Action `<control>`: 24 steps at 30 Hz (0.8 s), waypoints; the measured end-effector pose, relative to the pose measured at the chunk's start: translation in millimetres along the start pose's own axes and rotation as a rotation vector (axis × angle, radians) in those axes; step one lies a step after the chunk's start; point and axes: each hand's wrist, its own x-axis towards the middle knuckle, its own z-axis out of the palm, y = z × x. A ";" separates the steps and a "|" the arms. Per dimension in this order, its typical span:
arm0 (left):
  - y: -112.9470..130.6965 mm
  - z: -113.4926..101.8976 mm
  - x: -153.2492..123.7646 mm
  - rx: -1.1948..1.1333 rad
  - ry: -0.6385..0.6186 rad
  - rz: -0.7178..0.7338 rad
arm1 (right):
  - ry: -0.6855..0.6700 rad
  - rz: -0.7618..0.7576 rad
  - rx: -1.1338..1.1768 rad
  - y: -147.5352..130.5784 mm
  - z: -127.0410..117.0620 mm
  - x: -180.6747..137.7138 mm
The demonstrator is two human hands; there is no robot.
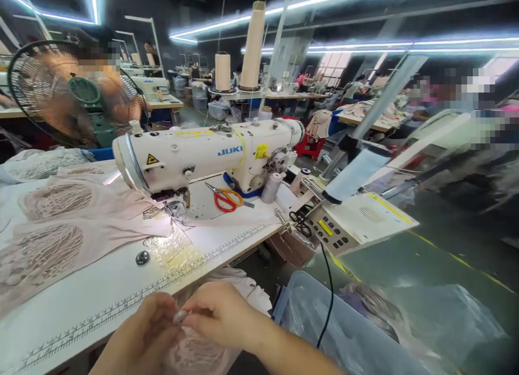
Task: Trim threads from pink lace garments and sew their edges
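Note:
Over the table's front edge, my left hand (148, 329) and my right hand (227, 318) meet, both closed in a pinch. Between their fingertips is a small gathered part of a pale pink lace garment (198, 353), whose body hangs below them. The garment's exact kind is hidden by my hands. Ahead stands a white JUKI sewing machine (194, 156) with its needle area (175, 207) lit. More pale pink lace garments (77, 223) lie spread to the left of the needle, one reaching up to it.
Red and orange-handled scissors (227, 198), a grey thread spool (271, 187) and a black bobbin-like disc (142, 257) rest on the sewing table (109, 288). A control box (357, 218) juts out right, above a clear plastic bin (308, 304). A fan (81, 93) stands behind.

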 end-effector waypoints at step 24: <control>-6.6 -55.6 58.1 0.193 0.099 0.102 | 0.385 -0.030 -0.088 38.1 14.1 -3.4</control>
